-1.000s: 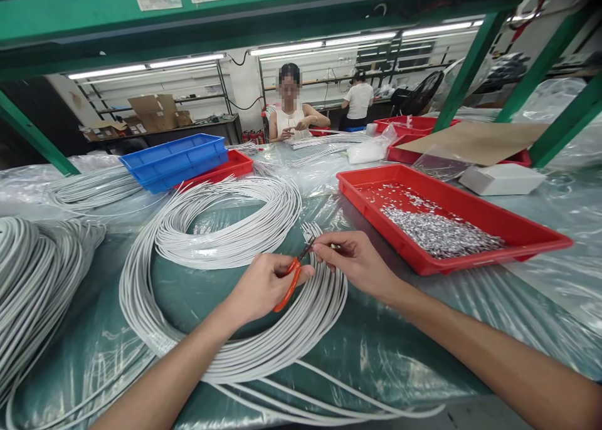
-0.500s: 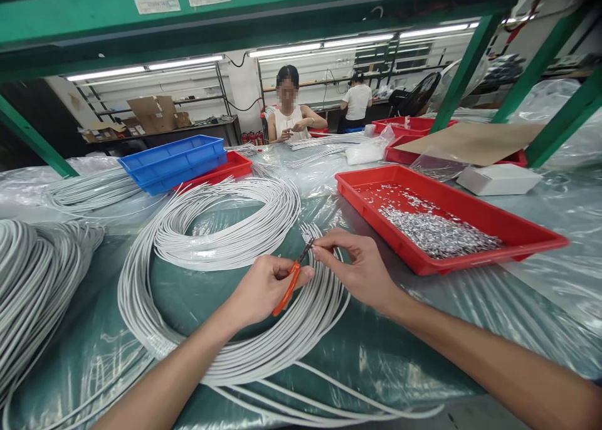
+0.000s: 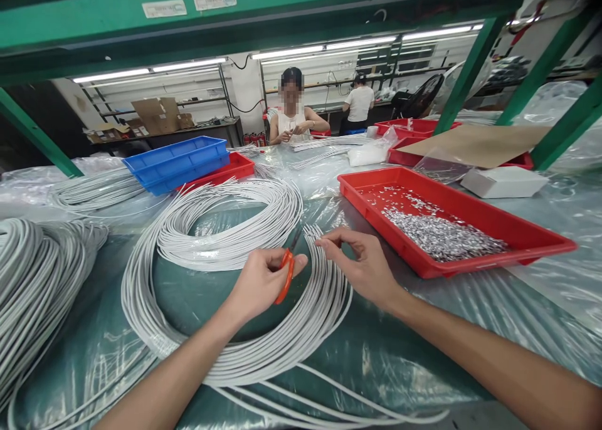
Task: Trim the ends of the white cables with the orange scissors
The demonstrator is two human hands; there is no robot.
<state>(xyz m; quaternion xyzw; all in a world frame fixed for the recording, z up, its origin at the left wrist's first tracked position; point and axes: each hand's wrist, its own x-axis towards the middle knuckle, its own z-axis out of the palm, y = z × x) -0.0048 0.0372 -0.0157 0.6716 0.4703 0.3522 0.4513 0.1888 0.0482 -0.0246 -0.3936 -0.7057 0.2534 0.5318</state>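
My left hand (image 3: 263,283) is closed round small pliers (image 3: 286,278) with orange handles. Their dark tip points up and away, apart from the cable ends. My right hand (image 3: 360,264) pinches thumb and forefinger together at the ends of the white cables (image 3: 329,286); what lies between the fingertips is too small to make out. These cables form a large coil on the bench under both hands. A second coil of white cable (image 3: 230,248) lies just behind, overlapping it.
Right of my right hand is a red tray (image 3: 531,245) with many small shiny metal pieces (image 3: 442,232). A thick cable bundle (image 3: 37,292) lies left. A blue tray (image 3: 179,163) and a white box (image 3: 505,182) stand farther back. Across the bench sits a person (image 3: 291,120).
The pliers have drawn back left from the right fingertips, and their handles have turned in my left hand. My right hand stays at the cable ends. The view has shifted slightly.
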